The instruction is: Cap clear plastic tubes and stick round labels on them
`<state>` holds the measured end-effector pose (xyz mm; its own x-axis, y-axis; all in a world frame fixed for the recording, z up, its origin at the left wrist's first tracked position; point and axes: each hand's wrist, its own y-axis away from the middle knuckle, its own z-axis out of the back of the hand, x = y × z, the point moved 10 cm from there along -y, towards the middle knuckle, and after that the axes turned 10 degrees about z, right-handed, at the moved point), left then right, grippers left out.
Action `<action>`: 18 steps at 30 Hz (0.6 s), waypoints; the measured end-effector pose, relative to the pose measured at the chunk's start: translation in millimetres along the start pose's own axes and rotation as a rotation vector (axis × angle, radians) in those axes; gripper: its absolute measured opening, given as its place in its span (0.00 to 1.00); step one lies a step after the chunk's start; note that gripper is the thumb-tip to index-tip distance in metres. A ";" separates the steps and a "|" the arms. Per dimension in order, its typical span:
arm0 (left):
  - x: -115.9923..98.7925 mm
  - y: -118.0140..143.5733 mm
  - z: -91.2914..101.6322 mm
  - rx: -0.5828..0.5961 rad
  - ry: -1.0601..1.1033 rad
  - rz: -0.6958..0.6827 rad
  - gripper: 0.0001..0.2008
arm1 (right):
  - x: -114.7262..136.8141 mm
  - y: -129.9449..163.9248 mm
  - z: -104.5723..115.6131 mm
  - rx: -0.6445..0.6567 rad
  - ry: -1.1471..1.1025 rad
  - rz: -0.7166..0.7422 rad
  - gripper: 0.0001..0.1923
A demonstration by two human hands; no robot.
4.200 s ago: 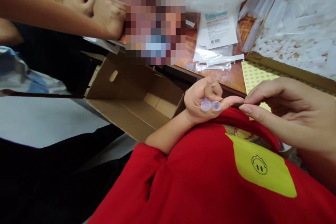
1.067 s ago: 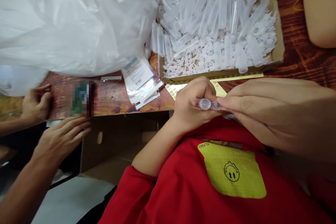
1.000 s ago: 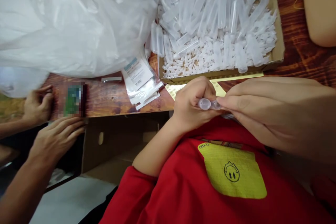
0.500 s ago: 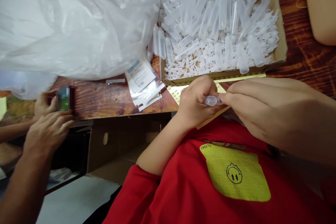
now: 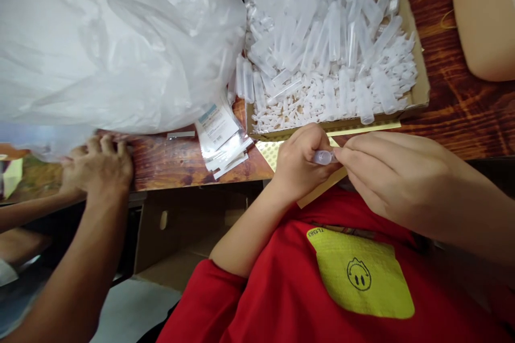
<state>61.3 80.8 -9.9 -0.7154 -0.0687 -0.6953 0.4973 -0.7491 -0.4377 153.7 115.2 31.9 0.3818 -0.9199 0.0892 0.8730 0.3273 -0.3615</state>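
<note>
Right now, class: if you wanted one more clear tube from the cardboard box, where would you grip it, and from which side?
Probably a tube along the box's near edge: pinch its long sides from above, since it lies flat on top of the pile.

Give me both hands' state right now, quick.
Left hand: closed around small clear tube.
Right hand: fingertips pinched at the tube's end.

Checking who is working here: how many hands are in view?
3. The left hand and right hand meet on a small tube; a co-worker's hand rests at the table edge. A fourth may be hidden.
</note>
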 end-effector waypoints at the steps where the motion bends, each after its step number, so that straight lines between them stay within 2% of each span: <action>1: -0.2 -0.3 -0.6 0.002 -0.007 0.000 0.20 | 0.6 0.8 1.5 -0.020 0.018 0.003 0.12; 5: -1.2 -0.6 -2.5 0.007 -0.018 0.012 0.19 | 2.5 5.2 7.3 -0.103 0.088 0.007 0.11; 12: 0.1 -1.2 -6.4 0.033 -0.032 0.037 0.18 | -2.6 12.0 6.0 -0.160 0.088 -0.033 0.12; 18: -4.4 -3.6 -7.2 0.045 -0.063 -0.011 0.19 | -11.8 17.4 6.9 -0.242 -0.036 -0.052 0.12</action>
<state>66.2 88.6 -9.4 -0.7507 -0.1010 -0.6528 0.4679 -0.7790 -0.4175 166.4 133.2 31.0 0.3527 -0.9245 0.1445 0.7954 0.2148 -0.5668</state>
